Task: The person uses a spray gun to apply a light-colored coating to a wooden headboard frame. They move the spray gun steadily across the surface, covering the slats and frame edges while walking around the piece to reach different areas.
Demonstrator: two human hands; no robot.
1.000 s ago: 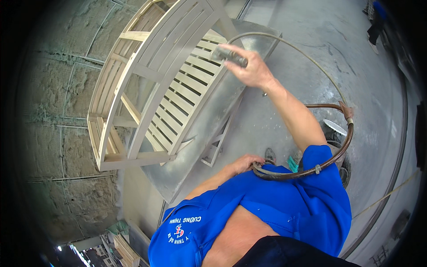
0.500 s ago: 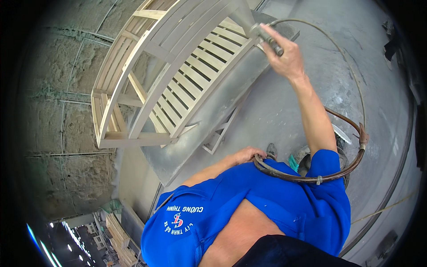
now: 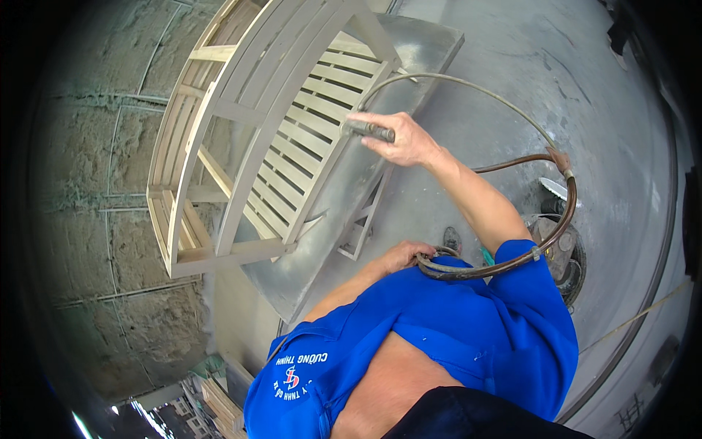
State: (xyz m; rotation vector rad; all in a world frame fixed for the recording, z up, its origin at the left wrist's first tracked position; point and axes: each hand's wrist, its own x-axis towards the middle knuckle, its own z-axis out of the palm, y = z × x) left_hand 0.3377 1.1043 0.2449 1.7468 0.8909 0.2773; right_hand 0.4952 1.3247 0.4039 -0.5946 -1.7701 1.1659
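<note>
A spray gun (image 3: 373,131) is gripped in my right hand (image 3: 409,143), closed round its body and held beside the front edge of the seat slats. The slatted wooden bench (image 3: 272,132), partly coated grey and bare pale wood elsewhere, rests tilted on a grey sheet-topped table (image 3: 287,282). A thin hose (image 3: 486,83) arcs from the gun to a thicker brown hose (image 3: 559,219). Close to my body, my left hand (image 3: 408,255) is closed on the looped part of that brown hose; some of its fingers are hidden.
Under the table shows a grey leg frame (image 3: 357,238). A round pot-like container (image 3: 561,252) stands on the floor at right, beside the hose. A long dark hose (image 3: 662,285) runs along the floor farther right. A rough wall covering (image 3: 80,256) rises at left, with stacked timber (image 3: 219,402) below.
My right hand has brought the spray gun nearer and leftward, from the bench's far end to the middle of the seat edge. Spray mist seen earlier no longer shows clearly. My left hand keeps its hold.
</note>
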